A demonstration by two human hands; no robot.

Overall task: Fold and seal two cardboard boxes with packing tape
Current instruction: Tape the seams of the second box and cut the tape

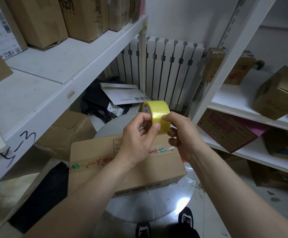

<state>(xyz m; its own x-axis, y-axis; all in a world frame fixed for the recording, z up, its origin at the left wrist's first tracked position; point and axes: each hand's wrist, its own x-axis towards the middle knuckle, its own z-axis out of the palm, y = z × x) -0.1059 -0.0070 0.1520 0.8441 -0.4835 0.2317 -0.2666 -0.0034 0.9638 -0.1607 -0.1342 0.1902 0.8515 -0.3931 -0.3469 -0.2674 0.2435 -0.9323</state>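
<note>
A yellow roll of packing tape (157, 112) is held up over the table between both hands. My left hand (136, 138) pinches it from the left, the thumb pressed on the tape's outer face. My right hand (182, 134) grips the roll from the right, fingers curled round its rim. Below them a closed cardboard box (105, 160) with red print and green marks lies on a round grey table (157, 208); clear tape runs along its top seam.
White shelving (54, 86) with cardboard boxes stands on the left. Another white shelf unit (242, 100) with boxes stands on the right. A radiator (165, 66), black bags and a white envelope (122, 95) lie behind the table. A brown box (67, 131) sits on the floor at left.
</note>
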